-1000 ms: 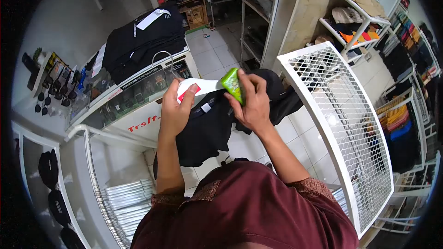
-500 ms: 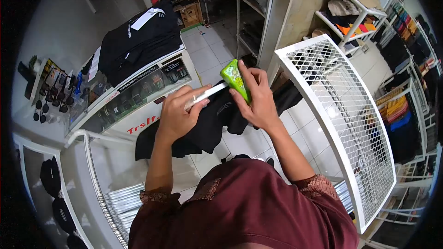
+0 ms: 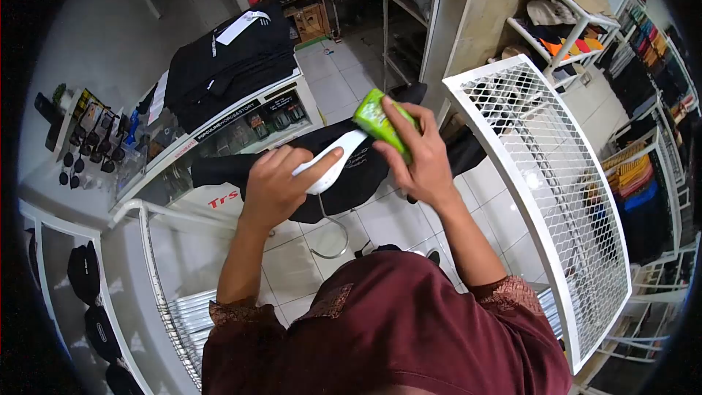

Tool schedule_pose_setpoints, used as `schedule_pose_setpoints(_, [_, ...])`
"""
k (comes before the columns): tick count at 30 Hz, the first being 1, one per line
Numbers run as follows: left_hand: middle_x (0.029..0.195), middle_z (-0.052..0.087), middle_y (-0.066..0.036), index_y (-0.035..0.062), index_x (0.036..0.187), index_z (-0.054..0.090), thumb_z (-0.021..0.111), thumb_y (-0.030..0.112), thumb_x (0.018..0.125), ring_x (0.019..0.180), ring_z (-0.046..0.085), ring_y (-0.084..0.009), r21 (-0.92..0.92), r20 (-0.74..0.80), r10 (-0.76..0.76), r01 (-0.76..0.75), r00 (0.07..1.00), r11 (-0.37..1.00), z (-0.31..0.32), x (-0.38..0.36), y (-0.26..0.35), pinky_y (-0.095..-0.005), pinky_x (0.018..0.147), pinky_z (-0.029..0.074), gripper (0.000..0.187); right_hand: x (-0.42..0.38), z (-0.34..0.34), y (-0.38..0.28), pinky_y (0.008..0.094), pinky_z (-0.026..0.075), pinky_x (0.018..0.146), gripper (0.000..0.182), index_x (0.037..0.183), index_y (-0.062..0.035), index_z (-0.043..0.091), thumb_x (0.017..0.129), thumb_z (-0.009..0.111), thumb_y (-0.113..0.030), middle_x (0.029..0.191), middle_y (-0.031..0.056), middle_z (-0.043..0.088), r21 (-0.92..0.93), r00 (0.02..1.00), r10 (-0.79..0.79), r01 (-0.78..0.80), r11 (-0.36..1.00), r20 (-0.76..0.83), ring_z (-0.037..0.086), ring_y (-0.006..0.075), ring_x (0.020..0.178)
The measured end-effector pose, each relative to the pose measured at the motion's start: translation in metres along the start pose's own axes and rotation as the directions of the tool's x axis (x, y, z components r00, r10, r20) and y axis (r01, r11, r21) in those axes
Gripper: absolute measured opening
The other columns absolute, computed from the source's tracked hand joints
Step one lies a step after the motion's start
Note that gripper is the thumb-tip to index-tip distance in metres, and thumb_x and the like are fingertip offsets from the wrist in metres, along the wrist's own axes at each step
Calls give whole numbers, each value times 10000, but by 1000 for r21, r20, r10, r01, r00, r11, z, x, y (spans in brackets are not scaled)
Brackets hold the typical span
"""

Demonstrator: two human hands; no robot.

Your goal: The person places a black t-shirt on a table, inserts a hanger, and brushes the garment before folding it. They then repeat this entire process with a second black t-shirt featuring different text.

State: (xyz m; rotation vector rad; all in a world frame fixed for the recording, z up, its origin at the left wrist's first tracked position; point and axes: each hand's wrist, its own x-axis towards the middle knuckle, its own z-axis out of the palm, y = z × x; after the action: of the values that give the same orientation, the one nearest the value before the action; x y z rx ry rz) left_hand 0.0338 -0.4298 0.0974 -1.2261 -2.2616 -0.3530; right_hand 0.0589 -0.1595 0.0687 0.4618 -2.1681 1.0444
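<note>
My left hand [image 3: 281,179] is closed on a white hanger [image 3: 333,163] whose metal hook curves down below it over the floor. A black garment [image 3: 351,186] hangs around and beneath the hanger, with small light lettering on it. My right hand [image 3: 420,153] grips a green patterned packet [image 3: 382,123], held close to the upper end of the hanger's white part. Whether the packet touches the hanger is hard to tell.
A glass display counter [image 3: 241,128] bears folded black clothes [image 3: 234,51] and stands ahead left. Sunglasses [image 3: 91,135] hang at the far left. To the right is a white mesh rack [image 3: 541,175]; shelves [image 3: 563,51] stand behind it.
The hanger has turned in my left hand, so its broad side and metal hook now show. The packet has tilted, and the black garment has shifted and spread to the left.
</note>
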Motion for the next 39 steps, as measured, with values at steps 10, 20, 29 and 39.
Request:
schedule_pose_setpoints(10, [898,541,1,292,1382,658,666,128,841,760,558,-188,181,53,90,-98,995,979,-1,-23,-2,-345,670,458,565,-1,-21,27,434,517,946,506,1376,-76,633,909,764,-220,1213,213,611,-134,988,69,-87,987,-136,638,381,1092])
schedule_pose_setpoints(20, [874,504,8,259,1394,649,667,171,834,733,511,-164,210,-16,183,-176,983,962,2,-33,-6,-306,659,435,567,-17,-28,90,463,513,952,459,1381,-73,600,963,696,-236,1215,239,601,-258,892,396,-444,858,-219,634,395,1098])
schedule_pose_setpoints(29, [921,532,0,268,1340,695,693,160,833,775,556,-173,165,69,195,-204,978,965,9,-19,-3,-325,679,460,518,-11,-14,9,443,540,923,502,1394,-122,602,932,729,-271,1245,200,600,-115,981,147,-133,985,129,649,388,1085])
schedule_pose_setpoints(39, [928,525,7,272,1369,675,720,154,823,762,542,-162,99,73,160,-167,984,981,13,-25,-2,-323,660,455,561,-17,-27,-2,426,519,951,522,1391,-91,597,923,744,-268,1212,204,615,15,989,94,-96,995,112,634,395,1097])
